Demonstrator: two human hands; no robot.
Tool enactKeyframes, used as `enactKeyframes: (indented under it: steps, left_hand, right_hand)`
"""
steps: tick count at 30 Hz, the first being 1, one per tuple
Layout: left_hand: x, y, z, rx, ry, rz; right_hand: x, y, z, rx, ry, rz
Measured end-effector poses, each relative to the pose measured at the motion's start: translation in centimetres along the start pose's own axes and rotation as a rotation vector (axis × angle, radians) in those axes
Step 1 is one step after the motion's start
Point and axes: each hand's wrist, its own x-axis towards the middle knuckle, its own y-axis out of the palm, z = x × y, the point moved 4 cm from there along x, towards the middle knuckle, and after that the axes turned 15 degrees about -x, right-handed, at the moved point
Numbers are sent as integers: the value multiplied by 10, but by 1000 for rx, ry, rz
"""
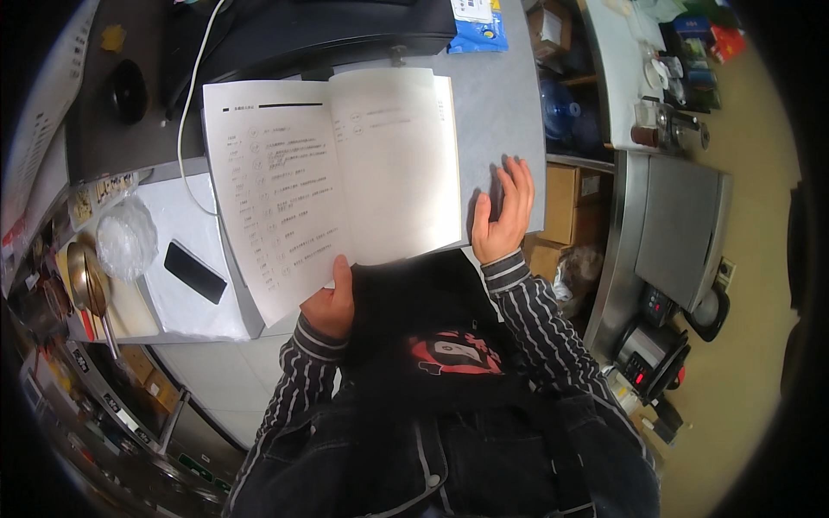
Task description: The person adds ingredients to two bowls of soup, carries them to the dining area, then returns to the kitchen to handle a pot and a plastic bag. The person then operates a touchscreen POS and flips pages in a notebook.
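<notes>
An open book (pixel 395 188) lies before me, its left page printed with lines of text and its right page mostly blank below a few lines. My left hand (pixel 329 307) grips the lower edge of the left page, with the thumb on top and the other fingers hidden beneath. Beside the book's right edge, my right hand (pixel 505 210) holds nothing. Its fingers are apart and slightly curled over the grey counter (pixel 499 116). A small gap separates its thumb from the page.
On the left, a black smartphone (pixel 195 272) rests on a white surface near a wrapped stack (pixel 127 238) and metal ladles (pixel 94 285). A white cable (pixel 183 129) runs down beside the book. Behind it stands a black machine (pixel 311 39). Cardboard boxes (pixel 558 201) sit under the right-hand counter.
</notes>
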Motion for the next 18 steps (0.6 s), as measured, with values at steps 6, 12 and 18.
enactKeyframes:
  steps: [6,12,18]
  left_hand:
    - [2,30,-8,607,252,245]
    - [-49,56,7,433,396,33]
    - [-211,48,184,143,-56,-482]
  right_hand:
    - [5,-5,4,225,-48,71]
    - [34,-6,6,1149,280,520]
    - [70,43,-7,864,181,755]
